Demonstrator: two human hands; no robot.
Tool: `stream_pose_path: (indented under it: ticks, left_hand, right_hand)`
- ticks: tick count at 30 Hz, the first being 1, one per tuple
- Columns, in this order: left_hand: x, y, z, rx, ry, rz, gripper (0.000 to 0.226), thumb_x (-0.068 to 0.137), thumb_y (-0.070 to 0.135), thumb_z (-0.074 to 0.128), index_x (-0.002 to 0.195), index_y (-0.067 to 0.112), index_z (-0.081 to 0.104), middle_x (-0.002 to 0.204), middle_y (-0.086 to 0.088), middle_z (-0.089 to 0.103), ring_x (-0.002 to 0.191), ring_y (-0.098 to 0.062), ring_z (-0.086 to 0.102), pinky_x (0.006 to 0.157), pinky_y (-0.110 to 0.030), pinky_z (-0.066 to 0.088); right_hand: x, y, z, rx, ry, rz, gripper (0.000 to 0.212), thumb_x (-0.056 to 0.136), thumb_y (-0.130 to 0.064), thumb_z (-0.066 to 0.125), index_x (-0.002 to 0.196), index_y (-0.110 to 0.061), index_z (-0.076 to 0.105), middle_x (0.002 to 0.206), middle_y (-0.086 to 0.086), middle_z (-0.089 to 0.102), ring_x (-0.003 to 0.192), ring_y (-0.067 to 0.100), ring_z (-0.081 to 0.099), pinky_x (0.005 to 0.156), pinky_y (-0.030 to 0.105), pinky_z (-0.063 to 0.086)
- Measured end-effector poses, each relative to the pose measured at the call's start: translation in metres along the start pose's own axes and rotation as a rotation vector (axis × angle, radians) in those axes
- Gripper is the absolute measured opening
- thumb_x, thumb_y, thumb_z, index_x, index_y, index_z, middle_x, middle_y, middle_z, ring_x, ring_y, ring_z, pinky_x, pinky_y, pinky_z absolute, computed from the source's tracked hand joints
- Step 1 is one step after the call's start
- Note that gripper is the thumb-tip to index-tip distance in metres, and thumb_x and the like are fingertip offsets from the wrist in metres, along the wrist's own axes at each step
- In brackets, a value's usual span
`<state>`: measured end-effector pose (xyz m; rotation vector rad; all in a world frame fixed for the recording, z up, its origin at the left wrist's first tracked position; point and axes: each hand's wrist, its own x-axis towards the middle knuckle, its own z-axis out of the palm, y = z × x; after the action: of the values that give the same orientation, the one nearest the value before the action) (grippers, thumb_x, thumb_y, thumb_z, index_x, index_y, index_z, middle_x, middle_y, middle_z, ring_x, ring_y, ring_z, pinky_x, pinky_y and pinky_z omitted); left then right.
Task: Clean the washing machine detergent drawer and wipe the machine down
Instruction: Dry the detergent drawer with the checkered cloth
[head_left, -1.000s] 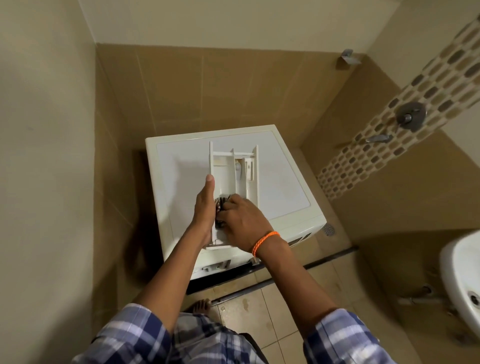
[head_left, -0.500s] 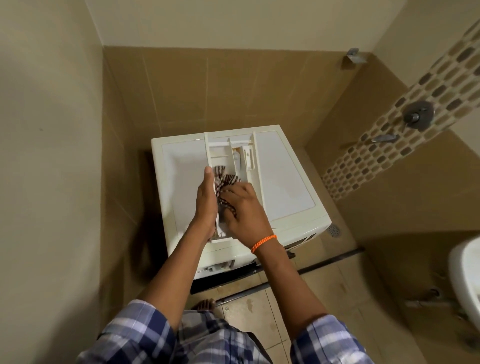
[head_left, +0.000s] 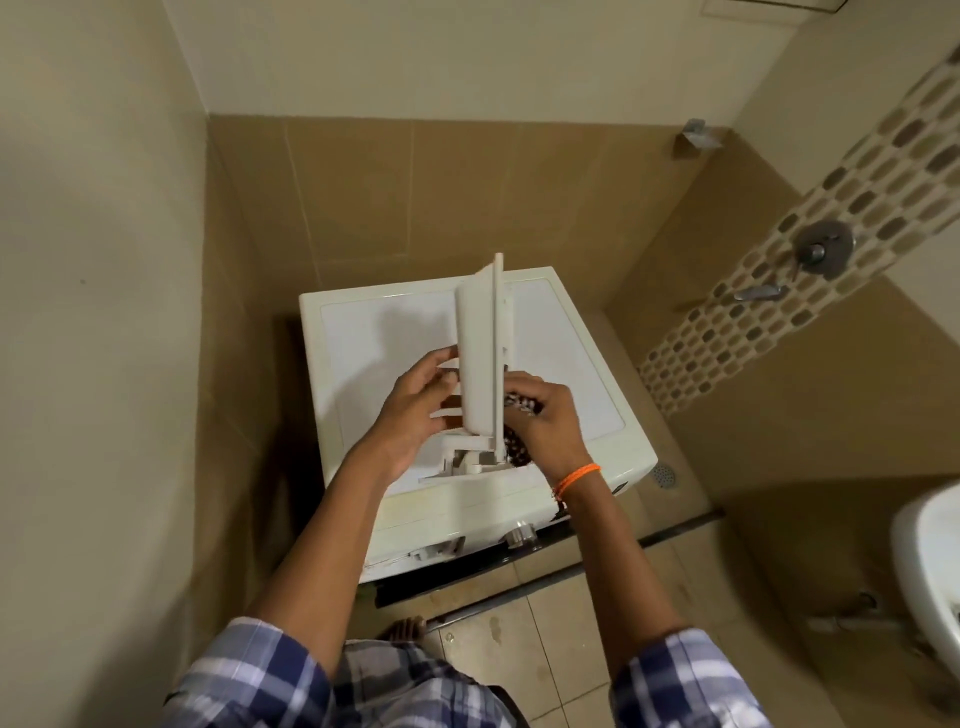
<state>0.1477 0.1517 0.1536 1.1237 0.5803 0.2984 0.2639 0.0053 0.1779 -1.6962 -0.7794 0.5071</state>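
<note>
A person stands over a white washing machine (head_left: 561, 374) in a tiled corner, both hands raised above its smooth, flat lid. The left hand (head_left: 410, 415) holds a long, narrow detergent drawer (head_left: 480, 353) of hard white plastic, turned on its side so its plain flat underside faces left and its far end points away from the body. The left fingers curl against that underside, thumb near the drawer's lower edge. Just right of the drawer, the right hand (head_left: 545, 421) bunches a dark checked cloth (head_left: 519, 405) in curled fingers and presses it against the drawer's open side. An orange thread bracelet (head_left: 576, 478) circles the right wrist. Bare lid lies beyond and to either side of the hands. Glossy tan wall tiles close in behind and left of the machine; a mosaic strip with a metal tap (head_left: 823, 249) runs far right, and a white basin (head_left: 930, 566) curves in at the right edge.
</note>
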Motion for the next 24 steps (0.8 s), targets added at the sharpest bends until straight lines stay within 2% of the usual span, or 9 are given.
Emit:
stream_pose_path:
  ticks: [3,5,8,10,13,17,19,21,24]
  left_hand:
    - [-0.004,0.008,0.01,0.192,0.072,0.07,0.037,0.098,0.046,0.072,0.134,0.045,0.062,0.134,-0.002,0.061,0.116,-0.017,0.064,0.088,-0.034,0.051]
    - [-0.005,0.01,0.013,0.187,0.118,-0.028,0.069,0.084,0.064,0.08,0.143,0.047,0.048,0.142,0.003,0.053,0.127,-0.017,0.057,0.094,-0.037,0.05]
    - [-0.008,0.002,0.01,-0.021,-0.154,-0.268,0.077,0.09,0.068,0.07,0.153,0.027,0.052,0.146,-0.009,0.063,0.136,-0.037,0.06,0.111,-0.053,0.049]
    - [-0.019,0.002,0.014,-0.15,-0.155,-0.338,0.064,0.098,0.065,0.056,0.141,0.017,0.065,0.133,-0.015,0.073,0.121,-0.034,0.072,0.098,-0.046,0.059]
    - [-0.023,-0.006,0.012,-0.325,-0.04,-0.392,0.068,0.093,0.068,0.055,0.136,0.017,0.065,0.121,-0.013,0.078,0.101,-0.028,0.08,0.072,-0.036,0.065]
    - [-0.017,-0.011,0.0,-0.316,0.099,-0.285,0.067,0.087,0.07,0.061,0.136,0.024,0.065,0.127,-0.009,0.077,0.118,-0.028,0.074,0.102,-0.046,0.058]
    - [-0.016,-0.011,-0.003,-0.27,0.146,-0.238,0.068,0.077,0.072,0.072,0.131,0.032,0.067,0.129,-0.003,0.077,0.123,-0.027,0.071,0.105,-0.047,0.056]
    - [-0.013,-0.013,-0.001,-0.189,0.196,-0.18,0.061,0.075,0.067,0.076,0.126,0.036,0.067,0.127,0.006,0.075,0.123,-0.019,0.068,0.095,-0.035,0.059]
    - [-0.008,-0.013,0.006,-0.013,0.256,-0.054,0.043,0.087,0.056,0.071,0.122,0.032,0.069,0.116,0.008,0.079,0.114,-0.016,0.073,0.078,-0.021,0.057]
  right_hand:
    - [-0.008,0.0,-0.011,0.416,0.012,0.152,0.03,0.091,0.009,0.064,0.118,0.004,0.076,0.115,0.023,0.076,0.104,0.037,0.074,0.092,0.045,0.061]
    - [-0.016,0.003,-0.011,0.636,-0.006,0.252,0.034,0.094,0.004,0.06,0.126,0.006,0.07,0.116,0.027,0.073,0.098,0.037,0.074,0.086,0.043,0.063]
    - [-0.024,0.004,-0.005,0.802,-0.04,0.312,0.04,0.092,-0.002,0.059,0.131,0.008,0.066,0.115,0.027,0.073,0.098,0.037,0.073,0.091,0.047,0.062]
    - [-0.022,0.0,-0.001,0.775,0.015,0.309,0.03,0.09,0.0,0.058,0.114,0.006,0.074,0.105,0.025,0.074,0.092,0.037,0.07,0.086,0.046,0.06]
    - [-0.014,-0.004,-0.009,0.658,0.335,0.322,0.033,0.087,0.013,0.054,0.081,-0.008,0.079,0.084,0.014,0.074,0.081,0.032,0.068,0.073,0.036,0.058]
    - [-0.012,-0.006,-0.034,0.326,0.542,0.168,0.026,0.088,0.001,0.063,0.099,-0.013,0.081,0.102,0.009,0.078,0.098,0.03,0.073,0.084,0.045,0.061]
    - [-0.01,-0.011,-0.041,0.225,0.463,0.109,0.032,0.088,-0.008,0.068,0.116,-0.018,0.078,0.124,0.008,0.075,0.119,0.029,0.069,0.103,0.052,0.056]
    - [-0.01,-0.023,-0.037,0.101,0.225,0.053,0.04,0.091,-0.016,0.072,0.13,-0.025,0.073,0.14,0.004,0.067,0.131,0.025,0.063,0.111,0.051,0.051]
    - [-0.021,-0.035,-0.014,-0.243,-0.179,-0.06,0.052,0.105,-0.027,0.064,0.153,-0.039,0.051,0.164,-0.005,0.041,0.149,0.001,0.038,0.122,0.024,0.035]
